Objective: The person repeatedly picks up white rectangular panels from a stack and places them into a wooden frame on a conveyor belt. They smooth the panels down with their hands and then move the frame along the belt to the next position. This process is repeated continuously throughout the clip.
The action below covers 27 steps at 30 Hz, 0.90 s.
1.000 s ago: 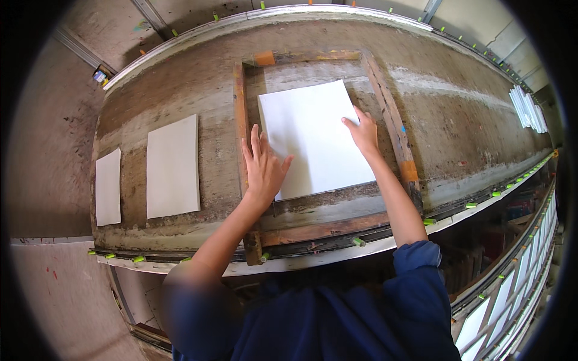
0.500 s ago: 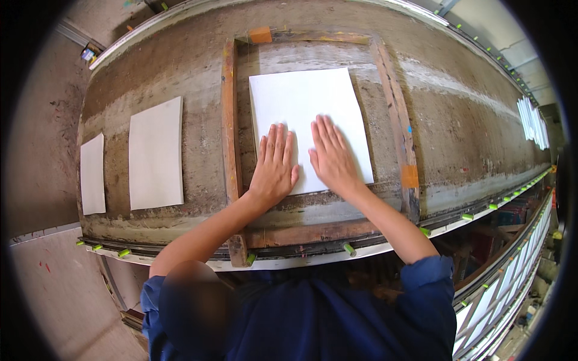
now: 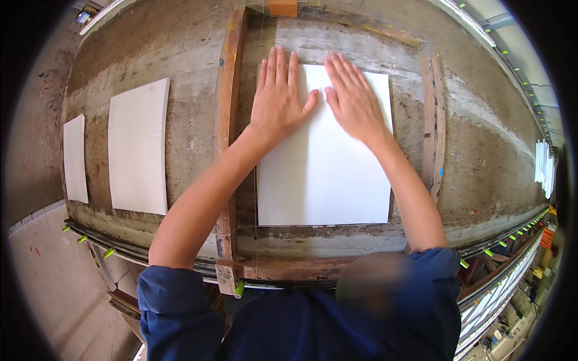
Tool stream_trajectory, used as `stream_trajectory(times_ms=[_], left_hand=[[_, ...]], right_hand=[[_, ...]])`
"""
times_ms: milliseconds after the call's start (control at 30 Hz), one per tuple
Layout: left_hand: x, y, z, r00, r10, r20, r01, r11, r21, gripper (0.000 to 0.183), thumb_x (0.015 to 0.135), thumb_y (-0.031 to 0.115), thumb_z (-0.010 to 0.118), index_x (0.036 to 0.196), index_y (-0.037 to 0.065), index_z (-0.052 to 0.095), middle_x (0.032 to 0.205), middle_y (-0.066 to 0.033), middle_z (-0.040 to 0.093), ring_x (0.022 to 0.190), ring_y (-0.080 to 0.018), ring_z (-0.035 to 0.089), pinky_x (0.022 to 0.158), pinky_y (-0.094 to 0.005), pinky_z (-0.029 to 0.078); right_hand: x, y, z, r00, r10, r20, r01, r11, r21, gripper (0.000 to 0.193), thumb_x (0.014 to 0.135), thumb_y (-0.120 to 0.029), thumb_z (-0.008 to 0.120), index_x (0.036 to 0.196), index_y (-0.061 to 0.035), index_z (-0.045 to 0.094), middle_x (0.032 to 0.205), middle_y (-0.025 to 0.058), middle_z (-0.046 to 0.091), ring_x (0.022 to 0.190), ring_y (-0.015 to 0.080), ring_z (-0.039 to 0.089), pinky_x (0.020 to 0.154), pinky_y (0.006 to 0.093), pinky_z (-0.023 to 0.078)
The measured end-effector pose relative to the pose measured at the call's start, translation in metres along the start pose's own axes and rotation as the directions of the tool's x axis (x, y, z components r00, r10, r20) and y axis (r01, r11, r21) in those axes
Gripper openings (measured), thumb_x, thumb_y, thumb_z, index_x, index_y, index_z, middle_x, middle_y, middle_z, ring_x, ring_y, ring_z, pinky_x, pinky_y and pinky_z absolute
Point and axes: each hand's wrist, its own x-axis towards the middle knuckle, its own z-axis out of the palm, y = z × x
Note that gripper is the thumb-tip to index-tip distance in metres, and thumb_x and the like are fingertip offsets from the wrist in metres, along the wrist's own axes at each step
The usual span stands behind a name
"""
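Fingers (image 3: 281,67) out long on both hands, nothing gripped! The left hand (image 3: 277,108) lies over the upper left corner of the white sheet (image 3: 331,180), the right hand (image 3: 359,111) over its upper right part, tips just past the top edge. Palms down like that, they probably spread the pressure, keeping the sheet flat without creasing it. It lies on the stained table (image 3: 487,162), inside the wooden frame (image 3: 227,84), clear of both side rails, perhaps so nothing lifts its edges.
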Motion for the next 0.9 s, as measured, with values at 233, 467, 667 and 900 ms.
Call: stream_trajectory(times_ms=[233, 467, 667, 900], left_hand=[[-0.009, 0.001, 0.003, 0.992, -0.114, -0.057, 0.110, 0.991, -0.079, 0.087, 0.087, 0.056, 0.042, 0.138, -0.011, 0.022, 0.145, -0.0310, 0.016, 0.138, -0.0387, 0.014, 0.113, -0.0445, 0.013], [-0.080, 0.020, -0.028, 0.991, 0.046, 0.129, -0.053, 0.997, 0.051, 0.101, 0.082, 0.071, 0.033, 0.140, -0.009, 0.015, 0.146, -0.0330, 0.009, 0.138, -0.0429, 0.004, 0.111, -0.0532, 0.007], [-0.122, 0.061, -0.059, 0.916, 0.232, 0.328, -0.250, 0.968, 0.013, 0.094, 0.076, 0.081, 0.024, 0.147, 0.019, 0.017, 0.150, -0.0234, 0.004, 0.138, -0.0436, -0.002, 0.096, -0.0758, 0.000], [-0.117, 0.057, -0.060, 0.863, 0.395, 0.316, -0.393, 0.917, -0.073, 0.078, 0.075, 0.078, 0.034, 0.142, 0.041, 0.023, 0.152, -0.0156, 0.008, 0.137, -0.0457, 0.001, 0.091, -0.0809, 0.002]], right_hand=[[-0.011, 0.008, 0.010, 0.913, 0.368, -0.174, -0.390, 0.914, -0.113, 0.053, 0.096, -0.027, 0.031, 0.138, 0.0047, 0.030, 0.145, 0.0197, 0.028, 0.138, 0.0272, 0.021, 0.114, 0.0367, 0.014], [-0.094, -0.020, -0.022, 0.956, 0.289, -0.052, -0.294, 0.944, -0.151, 0.057, 0.095, -0.029, 0.034, 0.139, 0.0064, 0.026, 0.147, 0.0212, 0.024, 0.139, 0.0281, 0.018, 0.115, 0.0373, 0.014], [-0.138, -0.054, -0.043, 0.978, 0.188, 0.094, -0.177, 0.977, -0.118, 0.066, 0.094, -0.040, 0.034, 0.140, 0.0055, 0.022, 0.148, 0.0205, 0.019, 0.140, 0.0282, 0.014, 0.115, 0.0386, 0.012], [-0.140, -0.061, -0.053, 0.979, 0.174, 0.103, -0.168, 0.984, -0.067, 0.070, 0.092, -0.044, 0.040, 0.139, 0.0049, 0.027, 0.148, 0.0200, 0.021, 0.140, 0.0292, 0.015, 0.115, 0.0409, 0.012]])
